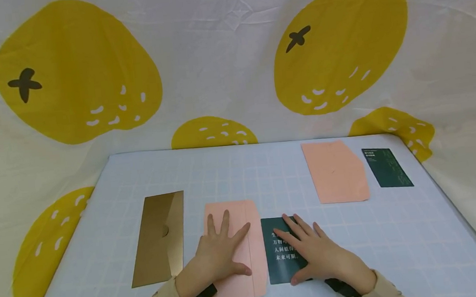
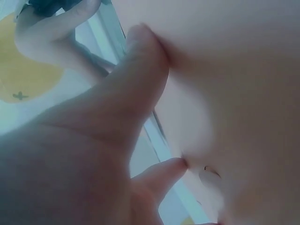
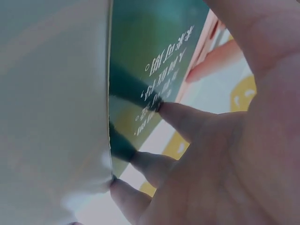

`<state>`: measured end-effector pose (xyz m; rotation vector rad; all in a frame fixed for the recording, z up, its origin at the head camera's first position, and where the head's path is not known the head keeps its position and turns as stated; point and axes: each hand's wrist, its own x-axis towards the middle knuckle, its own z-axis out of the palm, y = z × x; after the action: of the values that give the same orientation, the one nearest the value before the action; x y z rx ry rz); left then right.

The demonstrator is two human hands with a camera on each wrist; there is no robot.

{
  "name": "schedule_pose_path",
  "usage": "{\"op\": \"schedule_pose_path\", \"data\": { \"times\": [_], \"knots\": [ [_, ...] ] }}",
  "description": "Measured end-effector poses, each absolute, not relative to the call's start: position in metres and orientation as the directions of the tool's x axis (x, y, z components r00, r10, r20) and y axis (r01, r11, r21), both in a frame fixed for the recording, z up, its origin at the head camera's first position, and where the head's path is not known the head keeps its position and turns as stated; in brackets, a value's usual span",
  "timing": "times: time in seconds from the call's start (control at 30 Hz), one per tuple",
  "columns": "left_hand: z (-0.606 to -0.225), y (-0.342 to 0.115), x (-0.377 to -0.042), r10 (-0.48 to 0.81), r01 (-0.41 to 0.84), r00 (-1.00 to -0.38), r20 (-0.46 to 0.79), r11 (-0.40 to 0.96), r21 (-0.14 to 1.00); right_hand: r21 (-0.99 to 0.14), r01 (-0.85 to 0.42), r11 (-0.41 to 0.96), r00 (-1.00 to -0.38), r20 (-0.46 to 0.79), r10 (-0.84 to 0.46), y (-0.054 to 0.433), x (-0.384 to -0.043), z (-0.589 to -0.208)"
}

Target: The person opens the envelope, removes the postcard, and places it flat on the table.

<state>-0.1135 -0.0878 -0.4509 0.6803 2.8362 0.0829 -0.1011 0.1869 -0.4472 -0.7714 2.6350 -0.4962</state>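
My left hand lies with spread fingers on a pink envelope in the head view. Right beside it is a dark green card with white printed characters, and my right hand rests on it, fingers spread. In the right wrist view the fingertips touch the green card and its edge. The left wrist view has the thumb and a finger of the left hand pressing on the pale pink envelope. Neither hand has its fingers curled around anything.
A gold-brown envelope lies left of the left hand. Toward the back right are another pink envelope and a second green card. The table has a pale checked cover, and a lemon-print cloth hangs behind.
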Motion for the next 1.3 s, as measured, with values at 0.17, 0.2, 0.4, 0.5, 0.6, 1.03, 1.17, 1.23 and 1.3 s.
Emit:
{"op": "schedule_pose_path", "data": {
  "times": [0.17, 0.2, 0.4, 0.5, 0.6, 1.03, 1.17, 1.23, 1.3],
  "knots": [
    [-0.449, -0.089, -0.113, 0.452, 0.438, -0.869, -0.202, 0.892, 0.109, -0.424, -0.446, 0.788, -0.797, -0.214, -0.565, 0.196, -0.102, -0.449],
    [-0.449, -0.089, -0.113, 0.454, 0.441, -0.868, -0.200, 0.891, 0.110, -0.423, -0.443, 0.790, -0.799, -0.213, -0.562, 0.198, -0.102, -0.450],
    [-0.448, -0.089, -0.113, 0.465, 0.450, -0.862, -0.201, 0.885, 0.117, -0.425, -0.418, 0.803, -0.810, -0.227, -0.541, 0.208, -0.102, -0.453],
    [-0.449, -0.089, -0.114, 0.464, 0.451, -0.861, -0.210, 0.886, 0.108, -0.433, -0.399, 0.808, -0.814, -0.239, -0.530, 0.212, -0.102, -0.452],
    [-0.451, -0.088, -0.115, 0.464, 0.452, -0.859, -0.216, 0.886, 0.103, -0.441, -0.379, 0.813, -0.818, -0.251, -0.517, 0.215, -0.103, -0.449],
    [-0.449, -0.088, -0.113, 0.484, 0.472, -0.851, -0.206, 0.875, 0.106, -0.474, -0.397, 0.786, -0.809, -0.223, -0.544, 0.212, -0.098, -0.437],
    [-0.447, -0.088, -0.113, 0.476, 0.464, -0.855, -0.204, 0.879, 0.105, -0.445, -0.392, 0.805, -0.813, -0.241, -0.529, 0.210, -0.091, -0.437],
    [-0.447, -0.088, -0.112, 0.462, 0.448, -0.863, -0.206, 0.887, 0.111, -0.438, -0.374, 0.817, -0.812, -0.270, -0.517, 0.209, -0.086, -0.439],
    [-0.446, -0.087, -0.110, 0.444, 0.426, -0.871, -0.212, 0.896, 0.127, -0.430, -0.358, 0.829, -0.813, -0.293, -0.503, 0.208, -0.081, -0.443]
  ]
}}
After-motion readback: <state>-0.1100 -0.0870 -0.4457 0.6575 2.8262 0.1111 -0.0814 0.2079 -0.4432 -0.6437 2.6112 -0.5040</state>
